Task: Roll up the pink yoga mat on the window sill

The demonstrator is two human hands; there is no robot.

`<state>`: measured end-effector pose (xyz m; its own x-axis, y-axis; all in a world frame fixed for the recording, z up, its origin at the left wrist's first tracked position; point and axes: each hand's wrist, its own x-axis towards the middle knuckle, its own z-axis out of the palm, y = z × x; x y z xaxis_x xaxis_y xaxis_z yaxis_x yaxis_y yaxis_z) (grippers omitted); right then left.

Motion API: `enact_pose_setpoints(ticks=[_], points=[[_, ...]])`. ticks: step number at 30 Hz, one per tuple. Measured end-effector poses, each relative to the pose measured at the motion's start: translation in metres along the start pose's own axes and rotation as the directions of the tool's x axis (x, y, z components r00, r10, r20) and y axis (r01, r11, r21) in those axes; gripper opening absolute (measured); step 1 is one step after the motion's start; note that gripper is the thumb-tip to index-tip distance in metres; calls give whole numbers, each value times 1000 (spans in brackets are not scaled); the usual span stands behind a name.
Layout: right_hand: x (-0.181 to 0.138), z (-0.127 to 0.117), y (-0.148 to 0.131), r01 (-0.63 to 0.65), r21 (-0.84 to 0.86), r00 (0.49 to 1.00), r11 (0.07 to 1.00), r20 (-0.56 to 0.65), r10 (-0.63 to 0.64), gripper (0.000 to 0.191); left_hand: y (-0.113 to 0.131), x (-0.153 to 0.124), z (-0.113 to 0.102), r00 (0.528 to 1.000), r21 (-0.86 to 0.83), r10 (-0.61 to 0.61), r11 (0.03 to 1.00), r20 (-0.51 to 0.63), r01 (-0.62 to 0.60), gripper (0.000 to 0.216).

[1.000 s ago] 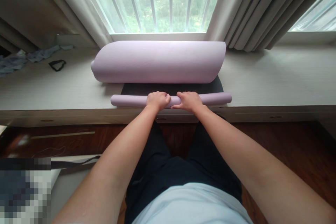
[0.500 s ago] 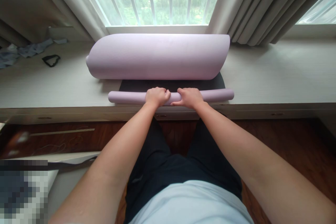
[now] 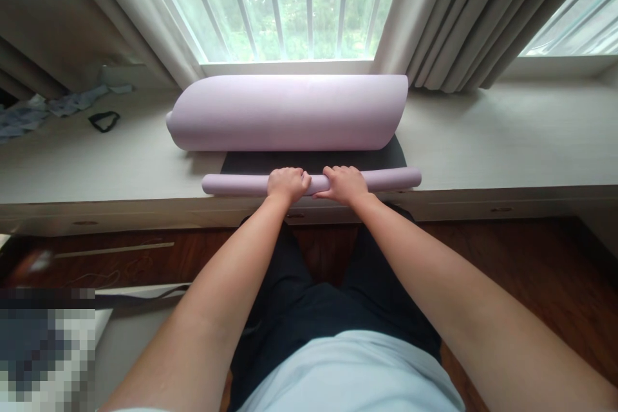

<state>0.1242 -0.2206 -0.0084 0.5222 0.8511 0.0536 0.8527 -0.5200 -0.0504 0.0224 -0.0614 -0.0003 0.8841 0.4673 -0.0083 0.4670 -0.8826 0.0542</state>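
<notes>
A lilac yoga mat (image 3: 290, 112) with a dark grey underside lies across the sill ledge. Its far part curls up in a wide loose fold by the window, and its near end is wound into a thin tight roll (image 3: 236, 184) along the ledge's front edge. My left hand (image 3: 290, 184) is wrapped over this roll left of its middle. Close beside it, my right hand (image 3: 345, 184) grips the same roll, thumb on the near side. Between roll and fold a strip of the dark underside shows. My fingertips are partly hidden.
The pale ledge (image 3: 483, 141) has drawers below its front edge. A black loop (image 3: 103, 121) and crumpled greyish cloth (image 3: 72, 103) lie at its left. Grey curtains (image 3: 449, 19) frame the barred window. Lower left, a pale surface with a dark strap stands near my left arm.
The view has shifted slightly, so the ledge and window sit a little lower. Both hands keep hold of the thin roll, with hardly any visible movement along it.
</notes>
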Motion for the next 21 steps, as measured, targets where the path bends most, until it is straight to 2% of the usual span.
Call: enact_pose_setpoints(ticks=[5,8,10,12,14,16,18,21], points=[[13,-11,5,-16,42,991,999,136,10,77,-1,18,-7,991,-24,-42,999,130,45,54],[14,-10,7,-8,51,989,999,151,0,76,-3,22,-6,989,-32,-40,999,144,45,53],[9,-4,6,11,22,995,1000,94,-13,75,-4,16,-2,995,-34,-30,999,94,33,53],[-1,4,4,35,-22,999,999,-2,-35,72,-5,5,5,1000,-21,7,1000,-7,-7,53],[-12,12,2,57,-61,994,997,-88,-62,68,-6,-7,12,991,11,67,998,-116,-66,51],[-19,18,0,63,-82,987,995,-141,-74,64,-6,-16,17,979,28,102,995,-174,-99,48],[-21,19,-1,59,-84,986,995,-153,-71,63,-6,-19,18,979,22,101,995,-178,-99,46],[-16,14,0,54,-67,991,996,-116,-62,67,-3,-13,11,990,11,73,997,-125,-72,47]])
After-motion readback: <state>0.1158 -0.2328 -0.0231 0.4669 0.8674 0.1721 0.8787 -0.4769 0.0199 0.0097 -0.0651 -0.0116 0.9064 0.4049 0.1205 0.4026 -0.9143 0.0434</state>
